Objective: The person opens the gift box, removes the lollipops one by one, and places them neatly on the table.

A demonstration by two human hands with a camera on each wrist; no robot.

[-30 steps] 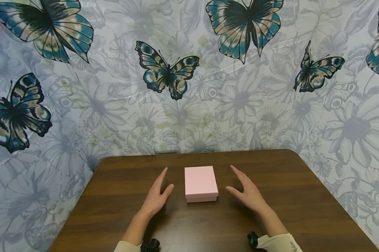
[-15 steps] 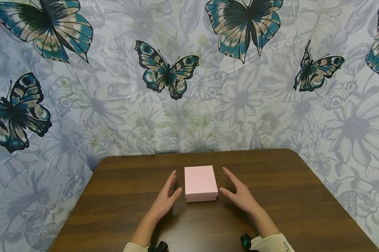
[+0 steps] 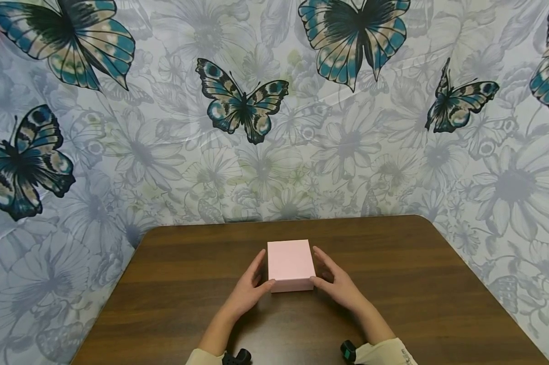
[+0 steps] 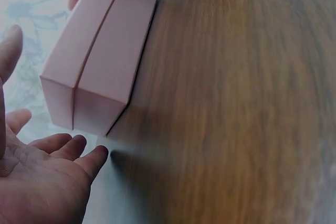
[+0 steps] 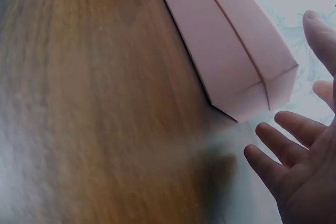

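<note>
A pink lidded box [image 3: 290, 260] sits on the brown table, its lid down over the base. A seam between lid and base shows in both wrist views. My left hand [image 3: 247, 291] is at the box's left side with fingers extended; a small gap separates its fingertips from the box [image 4: 105, 51] in the left wrist view. On the other side, my right hand [image 3: 340, 291] has its thumb tip overlapping the front right corner in the head view. Its spread fingers [image 5: 283, 145] stand just off the box's near end in the right wrist view.
The wooden table [image 3: 187, 253] has rounded far corners. Behind it hangs a pale floral cloth [image 3: 347, 167] printed with butterflies. Black wrist devices [image 3: 349, 351] sit at both light sleeves [image 3: 386, 352].
Both hands have moved inward, from well out on either side to right beside the box. The box has stayed in place.
</note>
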